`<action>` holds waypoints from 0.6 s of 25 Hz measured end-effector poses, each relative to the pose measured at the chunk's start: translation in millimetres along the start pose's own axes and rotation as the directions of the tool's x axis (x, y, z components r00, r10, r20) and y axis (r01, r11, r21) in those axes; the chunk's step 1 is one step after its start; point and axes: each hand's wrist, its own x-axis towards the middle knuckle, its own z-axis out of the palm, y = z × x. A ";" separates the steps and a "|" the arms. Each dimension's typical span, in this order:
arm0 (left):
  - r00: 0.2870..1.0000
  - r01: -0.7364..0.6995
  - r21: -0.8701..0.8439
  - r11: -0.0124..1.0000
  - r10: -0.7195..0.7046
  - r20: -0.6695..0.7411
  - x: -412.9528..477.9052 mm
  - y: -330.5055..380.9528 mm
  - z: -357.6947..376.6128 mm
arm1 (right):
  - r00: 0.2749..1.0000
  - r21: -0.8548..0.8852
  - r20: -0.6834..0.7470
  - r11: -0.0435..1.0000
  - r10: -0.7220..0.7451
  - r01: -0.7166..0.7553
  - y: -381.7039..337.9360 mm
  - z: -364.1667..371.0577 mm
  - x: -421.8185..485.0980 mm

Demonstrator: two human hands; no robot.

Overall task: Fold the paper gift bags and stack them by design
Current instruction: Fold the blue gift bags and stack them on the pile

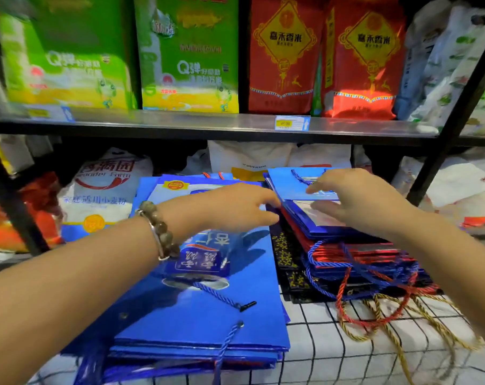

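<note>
In the head view, the right hand [358, 198] is laid with an open grip, fingers straight, on the top blue bag [297, 182] of the mixed stack [344, 247] on the counter [333, 345]. The left hand [230, 208] is held over the blue stack [202, 318], fingertips at the mixed stack's edge. Whether its grip holds anything cannot be told.

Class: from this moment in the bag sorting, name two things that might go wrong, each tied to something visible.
The red, blue and gold cord handles lie tangled in front of the right stack; pulling one bag may drag others. That stack mixes blue, red and black-and-gold bags with uneven edges, so it could slip or leave designs mixed.
</note>
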 end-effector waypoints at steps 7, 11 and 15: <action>0.988 0.096 0.117 0.988 -0.109 0.105 -81.7 -57.1 7.6 | 0.863 0.266 0.341 0.918 -0.374 0.294 -127.8 26.8 -21.8; 0.990 0.112 0.093 0.989 -0.119 0.075 -122.8 -76.3 6.8 | 0.882 0.268 0.368 0.942 -0.295 0.203 -126.7 38.5 -28.3; 0.983 0.160 0.002 0.987 -0.159 -0.091 -155.3 -94.8 10.6 | 0.948 0.377 0.265 0.924 -0.178 0.068 -128.2 39.1 -26.0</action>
